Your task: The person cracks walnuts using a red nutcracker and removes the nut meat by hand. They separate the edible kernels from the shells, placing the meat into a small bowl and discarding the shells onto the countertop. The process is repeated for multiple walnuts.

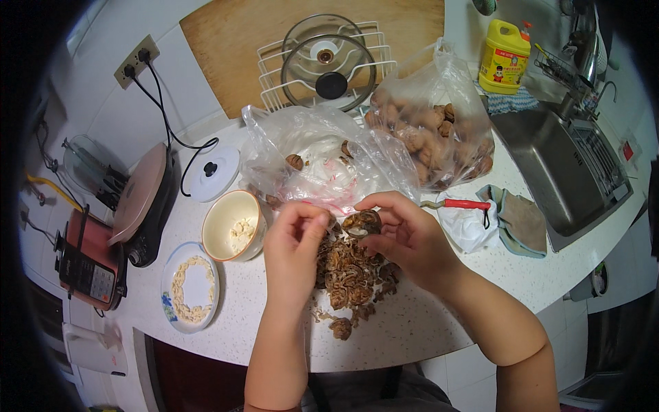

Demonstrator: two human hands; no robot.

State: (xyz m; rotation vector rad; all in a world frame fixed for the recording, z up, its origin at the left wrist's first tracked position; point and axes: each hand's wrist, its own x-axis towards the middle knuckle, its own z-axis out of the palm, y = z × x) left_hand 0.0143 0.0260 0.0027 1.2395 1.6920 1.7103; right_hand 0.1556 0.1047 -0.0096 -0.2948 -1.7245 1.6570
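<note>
Between the thumb and fingers of my right hand (404,239) is a cracked walnut piece (362,223) with brown shell and a pale bit of kernel showing. My left hand (294,234) is close beside it, thumb and forefinger brought together; whether they pinch a small dark fragment is unclear. Under both hands a heap of broken walnut shells (347,288) lies on the speckled white countertop (247,314). To the left, a cream bowl (208,232) contains pale peeled kernel pieces (242,229). A blue-rimmed plate (195,288) carries a ring of similar pale pieces (180,304).
Behind the heap are an opened plastic bag (319,129) with a few walnuts and a fuller bag of walnuts (432,139). A red-handled tool (466,204) lies right, near a folded cloth (520,226) and the sink (545,154). An electric pan (146,206) stands left.
</note>
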